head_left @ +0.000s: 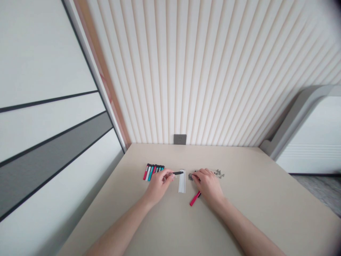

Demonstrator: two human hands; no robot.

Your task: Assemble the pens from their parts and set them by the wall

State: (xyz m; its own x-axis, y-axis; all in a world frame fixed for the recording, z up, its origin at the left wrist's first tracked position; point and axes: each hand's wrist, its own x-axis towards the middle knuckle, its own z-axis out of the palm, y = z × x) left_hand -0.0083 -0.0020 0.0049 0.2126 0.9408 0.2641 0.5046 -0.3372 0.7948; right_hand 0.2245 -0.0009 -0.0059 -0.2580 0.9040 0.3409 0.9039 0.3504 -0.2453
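A slim black pen [177,173] is pinched between the fingertips of the left hand [159,185], its tip pointing right, so that the left hand's grip is closed on it. The pen's end is held just above a white ribbed strip [181,181], which lies flat on a beige table [247,199] between the two hands. The right hand [209,185] is pressed low over the table, fingers curled; whether anything is gripped by it cannot be told. One red pen [195,198] extends from beneath that hand. Two loose clusters of small grey pieces [218,173] are placed on either side of its fingers, their number too small to count. To the left, a side-by-side row of about eight pens [153,172], red, white, teal and dark, is laid beyond the left hand. Any writing on the pens is unreadable. One grey wall socket [179,139] is set above the table's far edge.
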